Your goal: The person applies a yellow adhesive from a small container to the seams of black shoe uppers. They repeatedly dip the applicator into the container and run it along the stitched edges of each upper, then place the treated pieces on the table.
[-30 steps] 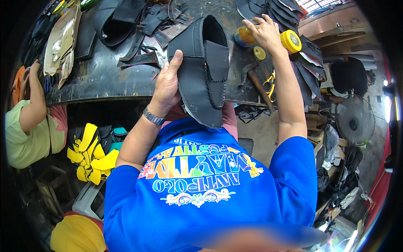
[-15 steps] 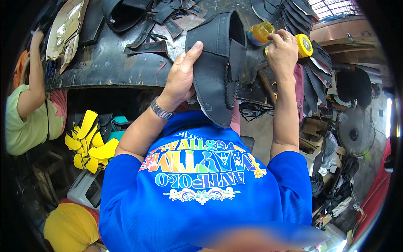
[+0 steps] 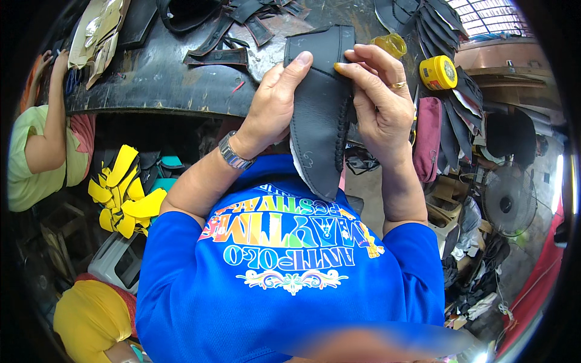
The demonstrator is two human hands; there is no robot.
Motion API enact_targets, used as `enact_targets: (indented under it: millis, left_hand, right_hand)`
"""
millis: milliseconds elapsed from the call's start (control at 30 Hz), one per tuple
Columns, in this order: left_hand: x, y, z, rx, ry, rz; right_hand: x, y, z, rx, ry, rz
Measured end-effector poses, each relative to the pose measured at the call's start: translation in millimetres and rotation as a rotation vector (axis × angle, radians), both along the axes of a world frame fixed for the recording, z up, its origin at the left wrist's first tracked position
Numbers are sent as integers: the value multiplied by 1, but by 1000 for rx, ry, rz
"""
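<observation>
My left hand [image 3: 272, 103] grips a black shoe upper [image 3: 318, 130] along its left side, thumb pressed on the front face. The upper hangs toe down, with a stitched seam along its right side and pale marks on the leather. At the upper's top right edge is my right hand [image 3: 384, 103], its fingers stretched and apart. A yellow smear coats one of its fingertips, which touches the leather near the seam. Behind that hand lies an open clear yellowish jar [image 3: 390, 45]. To its right is a yellow tub [image 3: 438, 72] with a yellow lid.
Black strap pieces [image 3: 221, 48] lie on the dark worktable [image 3: 151, 85]. Stacked black cut pieces [image 3: 445, 27] and a maroon pouch [image 3: 428, 139] are at the right. Yellow pieces [image 3: 124, 193] sit below the table's left edge. Another person's arm [image 3: 54, 121] is at far left.
My right hand has moved left from the jar to the upper, and its fingertip now rests on the leather. My left hand has turned the upper so its front face shows more.
</observation>
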State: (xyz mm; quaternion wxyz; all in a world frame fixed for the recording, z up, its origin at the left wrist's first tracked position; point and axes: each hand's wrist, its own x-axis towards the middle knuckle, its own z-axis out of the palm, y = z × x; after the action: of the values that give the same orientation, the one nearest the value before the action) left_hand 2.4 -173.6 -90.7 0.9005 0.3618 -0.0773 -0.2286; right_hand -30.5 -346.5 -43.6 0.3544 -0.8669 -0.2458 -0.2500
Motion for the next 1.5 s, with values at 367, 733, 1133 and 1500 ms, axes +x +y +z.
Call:
enact_targets:
  millis: [367, 733, 1133, 1500]
  left_hand:
    - [2, 6, -2, 132, -97, -12]
    - [3, 9, -2, 129, -64, -32]
    - [3, 15, 1, 139, 43, -99]
    - [2, 13, -2, 178, 33, -54]
  right_hand:
    - [-3, 2, 1, -119, -21, -22]
    - [-5, -1, -2, -120, -67, 4]
    - [-13, -7, 1, -252, -105, 52]
    - [-9, -11, 5, -306, -138, 101]
